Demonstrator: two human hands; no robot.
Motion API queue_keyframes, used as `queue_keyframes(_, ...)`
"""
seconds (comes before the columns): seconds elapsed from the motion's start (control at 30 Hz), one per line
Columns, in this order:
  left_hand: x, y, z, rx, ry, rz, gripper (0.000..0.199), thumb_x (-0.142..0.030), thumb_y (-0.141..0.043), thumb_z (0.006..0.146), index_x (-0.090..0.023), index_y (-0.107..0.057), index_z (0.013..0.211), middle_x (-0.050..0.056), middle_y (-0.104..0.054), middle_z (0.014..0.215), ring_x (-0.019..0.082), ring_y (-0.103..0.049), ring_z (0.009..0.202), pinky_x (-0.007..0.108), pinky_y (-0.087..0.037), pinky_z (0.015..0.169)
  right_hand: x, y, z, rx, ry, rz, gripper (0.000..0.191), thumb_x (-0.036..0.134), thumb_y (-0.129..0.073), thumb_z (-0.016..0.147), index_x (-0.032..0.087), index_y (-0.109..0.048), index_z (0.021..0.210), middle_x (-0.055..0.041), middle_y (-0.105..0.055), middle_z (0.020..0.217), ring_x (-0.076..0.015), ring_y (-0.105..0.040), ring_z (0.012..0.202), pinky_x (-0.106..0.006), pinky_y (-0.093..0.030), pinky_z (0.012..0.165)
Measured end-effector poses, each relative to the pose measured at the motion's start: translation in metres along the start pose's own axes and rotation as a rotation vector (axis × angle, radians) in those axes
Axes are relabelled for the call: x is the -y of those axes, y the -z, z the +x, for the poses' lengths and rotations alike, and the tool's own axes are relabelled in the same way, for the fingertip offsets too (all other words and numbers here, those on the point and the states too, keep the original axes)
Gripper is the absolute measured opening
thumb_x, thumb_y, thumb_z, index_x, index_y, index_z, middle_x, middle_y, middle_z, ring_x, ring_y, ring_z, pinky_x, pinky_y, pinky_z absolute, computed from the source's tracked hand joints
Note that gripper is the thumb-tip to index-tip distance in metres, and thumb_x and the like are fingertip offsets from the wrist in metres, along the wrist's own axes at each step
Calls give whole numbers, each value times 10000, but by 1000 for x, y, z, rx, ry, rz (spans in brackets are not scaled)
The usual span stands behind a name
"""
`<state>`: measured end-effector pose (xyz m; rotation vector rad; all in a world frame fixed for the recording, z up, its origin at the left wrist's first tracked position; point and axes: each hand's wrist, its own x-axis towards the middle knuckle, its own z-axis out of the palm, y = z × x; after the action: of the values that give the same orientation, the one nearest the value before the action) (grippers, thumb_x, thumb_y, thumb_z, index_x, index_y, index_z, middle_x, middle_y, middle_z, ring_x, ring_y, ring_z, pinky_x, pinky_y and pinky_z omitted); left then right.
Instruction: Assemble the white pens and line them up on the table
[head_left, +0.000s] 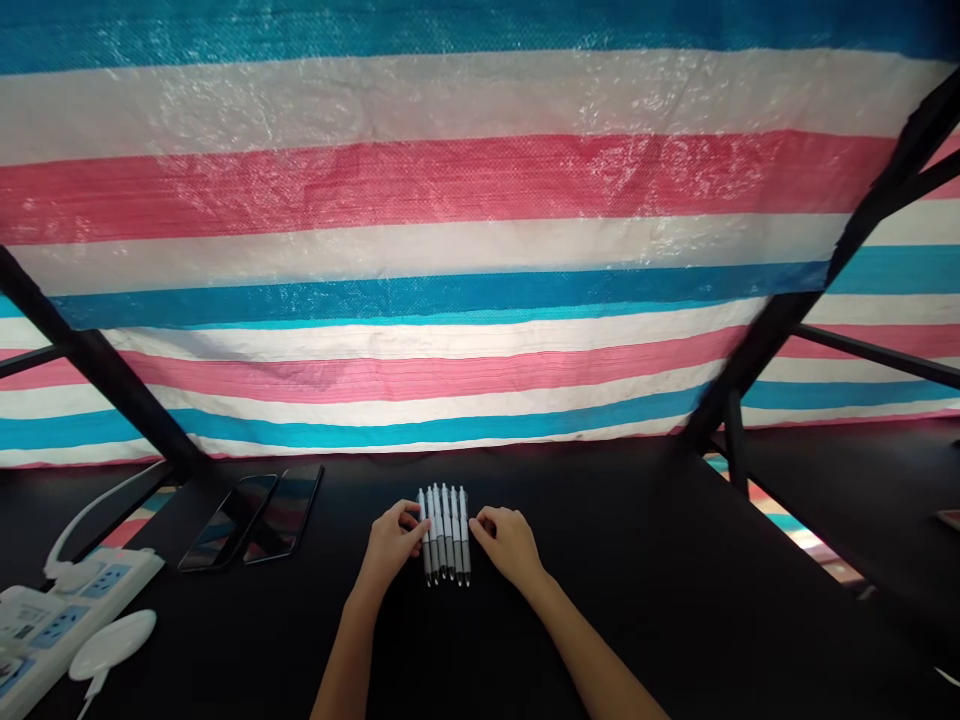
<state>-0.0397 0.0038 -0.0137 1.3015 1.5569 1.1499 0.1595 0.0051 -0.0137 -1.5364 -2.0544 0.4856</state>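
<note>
Several white and grey pens (446,535) lie side by side in a tight row on the black table, their white ends away from me and dark tips toward me. My left hand (394,540) is at the row's left side, fingers curled and thumb over the leftmost pen. At the right side, my right hand (510,540) has its thumb and curled fingers closed at the row's edge. What lies between those right fingertips is too small to make out. A greyish edge shows beside the upper pens; its kind is unclear.
Two dark phones (229,522) (283,515) lie left of my hands. A white power strip (71,620) and a round white charging pad (112,642) are at lower left. Black frame bars (795,300) slope on both sides, before a striped plastic sheet (450,180).
</note>
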Motion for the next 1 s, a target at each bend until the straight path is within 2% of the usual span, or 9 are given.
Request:
queue_keyframes(0.17,0,-14,-1,13,9,-9,284,-367,-714,562,-183,-619,755,-21,-588,554,155,-585,402,267,-506,402,-11,6,3,25,-1,21,226,358,-519,816,209,-637,693,19,-581,572,-149,-541,636,-276,-334,654)
queue_keyframes(0.33,0,-24,-4,29,-39,-19,264,-361,-700,579,-173,-646,757,-8,-590,586,151,-590,450,268,-516,426,-15,11,5,9,-18,17,251,361,-495,829,207,-649,704,15,-586,577,-155,-548,638,-285,-340,678)
queue_keyframes(0.7,-2,-27,-4,39,-66,-56,255,-375,-700,579,-171,-684,732,24,-623,586,157,-588,462,262,-511,400,-24,13,8,-10,-16,31,286,352,-445,858,208,-643,709,1,-600,613,-166,-561,646,-293,-376,668)
queue_keyframes(0.8,-2,-27,-4,41,-54,-70,255,-396,-683,602,-167,-672,714,13,-597,553,153,-587,463,252,-506,409,-31,15,9,-73,-9,-7,247,323,-450,857,207,-660,796,-36,-636,747,-198,-576,761,-312,-409,708)
queue_keyframes(0.9,-1,-27,-4,30,-40,-86,274,-411,-671,615,-163,-660,731,1,-575,540,143,-575,449,243,-492,406,-40,16,9,-158,-35,-59,288,294,-454,856,210,-627,1070,-83,-621,1075,-245,-532,1028,-357,-414,842)
queue_keyframes(1.0,-1,-27,-4,19,-35,-87,281,-418,-658,628,-163,-647,748,-2,-571,547,140,-568,439,245,-487,401,-47,14,9,-109,-87,-132,401,314,-454,861,207,-542,1238,-102,-518,1282,-281,-420,1209,-422,-367,945)
